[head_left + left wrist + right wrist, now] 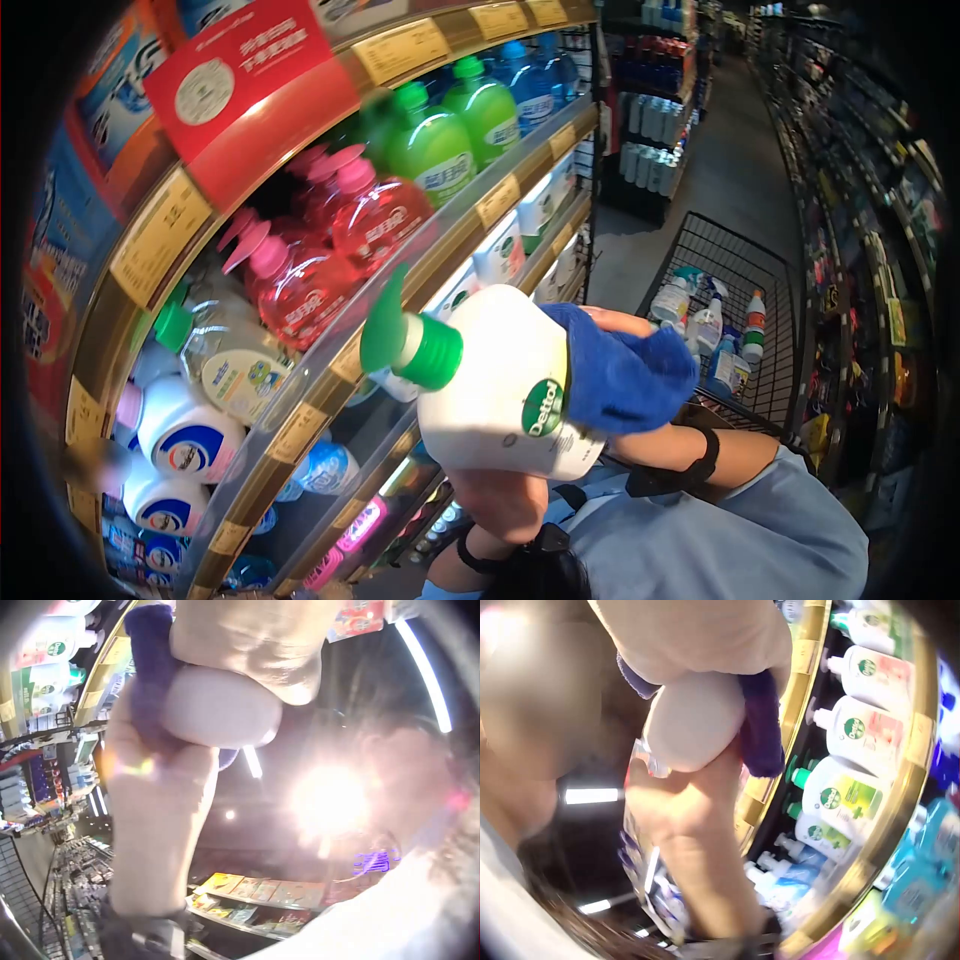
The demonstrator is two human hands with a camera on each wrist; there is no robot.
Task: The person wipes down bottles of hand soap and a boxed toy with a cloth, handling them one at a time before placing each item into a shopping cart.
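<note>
A white Dettol pump bottle [500, 380] with a green pump head lies tilted in the head view, pump toward the shelf. My left hand [505, 500] grips its lower side. A blue cloth [630, 370] covers part of my right hand [640, 440], which holds it against the bottle's base end. In the left wrist view, the bottle's base [221, 709] shows between my left hand [251, 637] and the cloth [150, 675]. The right wrist view has the bottle's base [694, 724] beneath my right hand [697, 634]; most fingertips are hidden.
Shelves with a price-tag rail [295, 430] stand close on the left, holding red soap bottles [300, 285], green bottles [430, 150] and white bottles [190, 430]. A black wire cart [770, 350] with several bottles stands in the aisle [715, 150] at the right.
</note>
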